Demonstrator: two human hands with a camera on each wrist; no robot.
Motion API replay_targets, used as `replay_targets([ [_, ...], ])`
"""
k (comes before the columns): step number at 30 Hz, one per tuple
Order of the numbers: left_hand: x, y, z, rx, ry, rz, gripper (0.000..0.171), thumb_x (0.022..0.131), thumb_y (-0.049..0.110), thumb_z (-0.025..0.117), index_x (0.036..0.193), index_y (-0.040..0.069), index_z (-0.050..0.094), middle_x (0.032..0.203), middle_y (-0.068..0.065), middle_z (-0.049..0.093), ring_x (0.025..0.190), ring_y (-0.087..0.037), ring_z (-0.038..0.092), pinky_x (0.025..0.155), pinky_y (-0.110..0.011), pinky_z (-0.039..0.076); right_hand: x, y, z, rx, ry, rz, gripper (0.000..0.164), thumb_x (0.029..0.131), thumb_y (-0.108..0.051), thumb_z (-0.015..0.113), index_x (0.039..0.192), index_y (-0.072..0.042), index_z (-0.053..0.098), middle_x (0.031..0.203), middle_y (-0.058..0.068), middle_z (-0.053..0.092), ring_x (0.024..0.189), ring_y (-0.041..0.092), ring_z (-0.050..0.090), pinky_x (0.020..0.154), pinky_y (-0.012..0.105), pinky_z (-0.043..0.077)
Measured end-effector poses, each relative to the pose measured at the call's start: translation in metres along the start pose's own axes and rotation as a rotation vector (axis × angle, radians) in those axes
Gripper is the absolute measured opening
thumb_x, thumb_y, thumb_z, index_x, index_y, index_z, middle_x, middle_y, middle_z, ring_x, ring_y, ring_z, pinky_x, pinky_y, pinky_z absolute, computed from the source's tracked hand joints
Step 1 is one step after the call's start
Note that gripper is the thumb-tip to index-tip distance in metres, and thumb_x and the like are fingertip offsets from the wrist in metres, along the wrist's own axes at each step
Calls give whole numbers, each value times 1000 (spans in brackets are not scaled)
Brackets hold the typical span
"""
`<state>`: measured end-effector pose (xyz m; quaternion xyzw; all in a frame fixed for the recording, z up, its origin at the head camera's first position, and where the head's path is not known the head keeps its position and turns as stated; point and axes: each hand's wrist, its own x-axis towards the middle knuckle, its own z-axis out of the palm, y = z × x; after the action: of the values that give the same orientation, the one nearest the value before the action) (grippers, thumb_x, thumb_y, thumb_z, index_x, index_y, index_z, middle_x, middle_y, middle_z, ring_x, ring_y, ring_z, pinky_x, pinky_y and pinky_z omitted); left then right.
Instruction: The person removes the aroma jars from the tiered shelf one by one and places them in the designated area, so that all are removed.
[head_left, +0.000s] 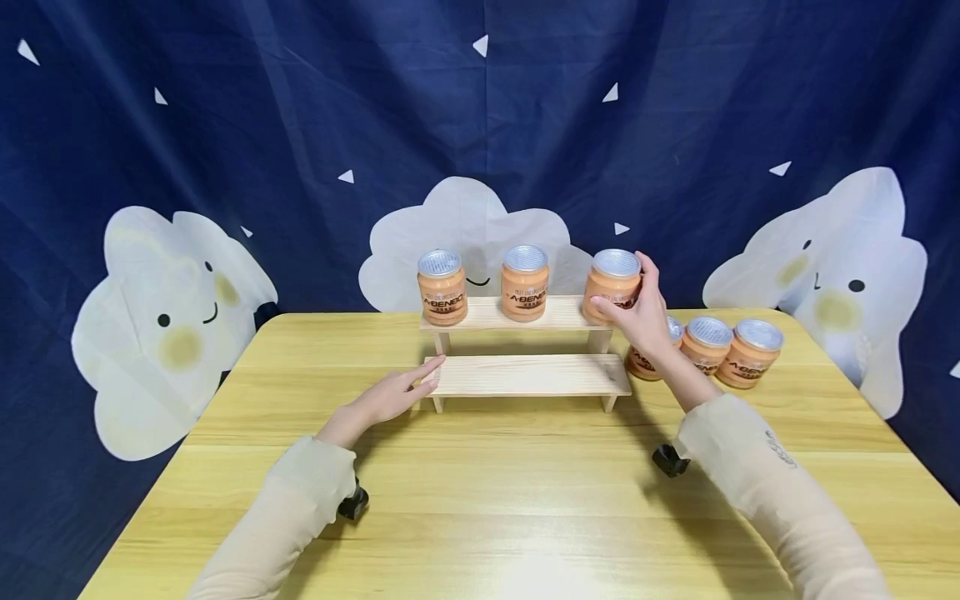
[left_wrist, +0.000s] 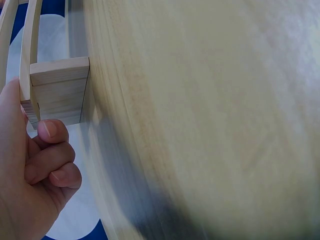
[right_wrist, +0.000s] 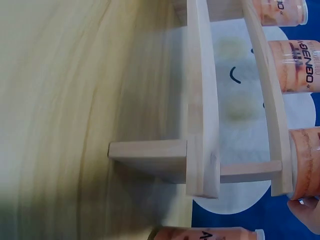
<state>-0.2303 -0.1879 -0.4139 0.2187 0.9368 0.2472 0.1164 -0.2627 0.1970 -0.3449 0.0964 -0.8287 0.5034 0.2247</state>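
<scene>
A two-tier wooden shelf (head_left: 525, 377) stands on the table. My left hand (head_left: 392, 395) holds the left end of its lower board, with the other fingers curled beside the end in the left wrist view. At the right end of the upper board (head_left: 491, 313), my right hand (head_left: 647, 315) grips an orange jar (head_left: 613, 287) with a silver lid, thumb in front and fingers round its far side. The jar is upright, its base at the board. Two matching jars, one at the left (head_left: 442, 292) and one in the middle (head_left: 525, 287), stand on that board.
Three more orange jars stand on the table right of the shelf: a near-hidden one (head_left: 642, 365) behind my right hand and wrist, a middle one (head_left: 705, 343) and an outer one (head_left: 750, 357). Behind the wooden table (head_left: 495, 483) hangs a dark blue cloth (head_left: 420, 100) with white clouds.
</scene>
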Motion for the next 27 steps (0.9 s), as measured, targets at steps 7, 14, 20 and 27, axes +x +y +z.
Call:
replay_targets([
  [7,-1,0,-1,-11,2,3,57,95,51,33,146,27,23,143,-9,36,124,-38,40,103,-52,29,-13,1,-12,31,-22,0,89,76,-8,73,143,-6,14,126,22,43,110,28,45,89,31,38],
  [14,0,-1,-2,1,8,11,56,95,51,33,146,28,23,142,-9,37,123,-37,41,103,-51,30,-25,1,-22,61,-17,24,87,77,-5,71,143,-6,13,124,19,39,99,8,43,73,9,40],
  [20,-1,-1,0,-2,11,5,57,95,52,33,146,28,23,142,-9,37,123,-37,41,102,-52,30,-39,-17,-32,91,-21,44,82,79,0,67,140,2,12,124,22,37,100,6,40,75,7,39],
  [27,-1,0,0,0,11,5,56,95,51,33,146,28,24,142,-10,38,122,-38,42,102,-52,30,-46,-1,-44,49,-18,55,85,79,-2,67,142,-2,10,126,19,36,102,5,40,76,5,37],
])
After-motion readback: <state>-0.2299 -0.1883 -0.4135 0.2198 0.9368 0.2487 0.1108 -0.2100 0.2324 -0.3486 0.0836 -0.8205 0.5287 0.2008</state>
